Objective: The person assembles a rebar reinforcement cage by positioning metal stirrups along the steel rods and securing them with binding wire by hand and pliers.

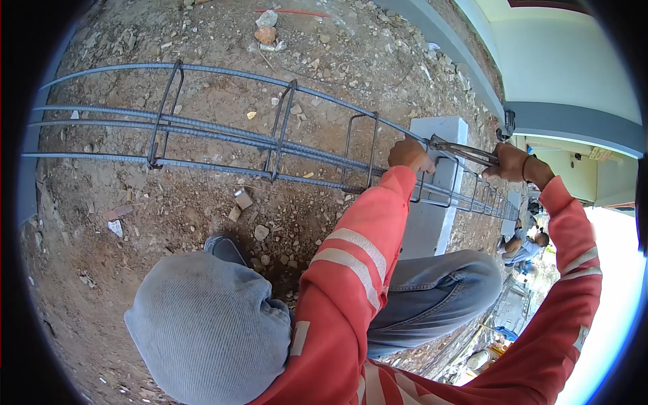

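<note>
Right grip (509, 164) wraps closed round dark metal pincers (467, 150), upper right, meeting the ridged grey steel cage (282, 144) spanning the upper frame; left grip (410, 156) curls alongside, hold unclear: best keep everything steady.

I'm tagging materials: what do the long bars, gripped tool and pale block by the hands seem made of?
Long bars: likely steel, dull bluish-grey, with ribbed surfaces. Gripped tool: probably metal, dark, slim handles. Pale block: perhaps concrete, matte, straight-edged; looks alone can't settle it.
</note>
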The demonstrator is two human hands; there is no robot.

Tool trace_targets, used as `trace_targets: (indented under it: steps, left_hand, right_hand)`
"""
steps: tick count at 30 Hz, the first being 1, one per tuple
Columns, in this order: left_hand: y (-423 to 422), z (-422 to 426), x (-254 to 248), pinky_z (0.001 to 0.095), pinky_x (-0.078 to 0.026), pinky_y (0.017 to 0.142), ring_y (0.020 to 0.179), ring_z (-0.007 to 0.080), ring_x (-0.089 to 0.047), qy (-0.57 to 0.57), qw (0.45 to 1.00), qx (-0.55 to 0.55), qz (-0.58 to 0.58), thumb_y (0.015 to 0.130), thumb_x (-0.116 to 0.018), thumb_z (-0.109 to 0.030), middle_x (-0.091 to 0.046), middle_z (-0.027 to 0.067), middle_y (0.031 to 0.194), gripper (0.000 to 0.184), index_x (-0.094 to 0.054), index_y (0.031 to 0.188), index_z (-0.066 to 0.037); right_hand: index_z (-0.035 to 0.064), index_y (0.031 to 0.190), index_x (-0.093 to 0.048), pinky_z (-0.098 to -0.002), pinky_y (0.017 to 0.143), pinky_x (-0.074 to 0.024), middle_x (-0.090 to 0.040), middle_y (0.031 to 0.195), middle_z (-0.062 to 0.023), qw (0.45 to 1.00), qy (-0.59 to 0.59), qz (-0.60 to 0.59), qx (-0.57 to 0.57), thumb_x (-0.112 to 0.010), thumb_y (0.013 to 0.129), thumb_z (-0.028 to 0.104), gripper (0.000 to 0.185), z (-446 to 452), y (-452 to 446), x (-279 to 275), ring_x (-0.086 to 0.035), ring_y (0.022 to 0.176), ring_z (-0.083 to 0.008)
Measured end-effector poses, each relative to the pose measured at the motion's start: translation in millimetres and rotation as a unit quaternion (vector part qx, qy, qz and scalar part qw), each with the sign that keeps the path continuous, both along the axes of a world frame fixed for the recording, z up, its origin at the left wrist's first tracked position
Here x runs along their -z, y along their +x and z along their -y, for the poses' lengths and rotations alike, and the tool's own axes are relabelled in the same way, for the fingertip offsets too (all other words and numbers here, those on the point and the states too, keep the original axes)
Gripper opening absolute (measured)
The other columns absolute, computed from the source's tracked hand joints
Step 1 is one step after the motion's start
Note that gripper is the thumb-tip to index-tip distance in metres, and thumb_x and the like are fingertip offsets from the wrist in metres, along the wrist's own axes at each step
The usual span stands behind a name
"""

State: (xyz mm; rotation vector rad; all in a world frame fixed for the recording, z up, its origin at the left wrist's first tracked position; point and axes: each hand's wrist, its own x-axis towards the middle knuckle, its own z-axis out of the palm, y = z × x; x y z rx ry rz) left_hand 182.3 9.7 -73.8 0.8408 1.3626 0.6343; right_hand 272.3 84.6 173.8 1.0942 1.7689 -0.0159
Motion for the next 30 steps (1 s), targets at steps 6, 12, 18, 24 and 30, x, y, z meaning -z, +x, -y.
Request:
trace_targets:
  steps: [6,12,18,24,30]
  left_hand:
    - [1.4,-0.4,3.0,0.0372,-0.06,0.07,0.077,0.0275,-0.074,0.019,1.0,-0.009,0.007,0.06,-0.09,-0.031,-0.074,0.0166,0.086,0.046,-0.074,0.087,0.002]
    - [6.7,-3.2,8.0,0.0363,-0.059,0.067,0.073,0.0267,-0.074,0.021,1.0,-0.017,-0.007,0.059,-0.09,-0.031,-0.074,0.0155,0.082,0.043,-0.072,0.081,0.001]
    - [8.3,-11.6,15.4,0.0363,-0.059,0.064,0.067,0.0257,-0.073,0.047,0.999,0.018,-0.013,0.06,-0.089,-0.031,-0.072,0.0152,0.076,0.043,-0.071,0.081,0.001]
    - [2.3,-15.9,13.5,0.0376,-0.059,0.082,0.097,0.0287,-0.074,0.018,0.997,0.075,0.004,0.061,-0.09,-0.034,-0.074,0.0166,0.105,0.052,-0.075,0.099,-0.002]
    - [-6.3,-6.0,6.4,0.0384,-0.059,0.08,0.094,0.0287,-0.073,0.048,0.993,0.104,-0.015,0.065,-0.085,-0.042,-0.075,0.0174,0.099,0.049,-0.076,0.094,-0.003]
  right_hand:
    - [-0.0035,0.092,-0.061,-0.0367,0.042,-0.0534,-0.068,0.068,-0.0157,0.954,-0.066,0.027,0.291,-0.083,0.08,0.014,0.03,2.3,-6.7,-4.6,-0.071,0.056,-0.0253]
    - [0.0039,0.12,-0.051,-0.047,0.081,-0.0515,-0.065,0.093,-0.0143,0.934,0.137,-0.022,-0.328,-0.077,0.076,0.018,0.053,42.2,9.2,4.5,-0.066,0.091,-0.0341]
    - [0.0022,0.112,-0.057,-0.0389,0.072,-0.0548,-0.064,0.088,-0.0119,0.867,0.203,-0.034,-0.454,-0.074,0.082,0.021,0.04,18.1,49.7,16.9,-0.067,0.082,-0.0264]
    - [-0.0024,0.11,-0.05,-0.0314,0.04,-0.0525,-0.065,0.07,-0.0119,0.939,-0.109,-0.167,0.281,-0.082,0.08,0.011,0.046,15.5,24.5,-3.2,-0.064,0.047,-0.0182]
    - [0.0019,0.105,-0.05,-0.0234,0.037,-0.042,-0.055,0.069,-0.0041,0.743,-0.182,-0.452,0.458,-0.068,0.078,0.008,0.033,61.5,113.6,34.0,-0.051,0.043,-0.0099]
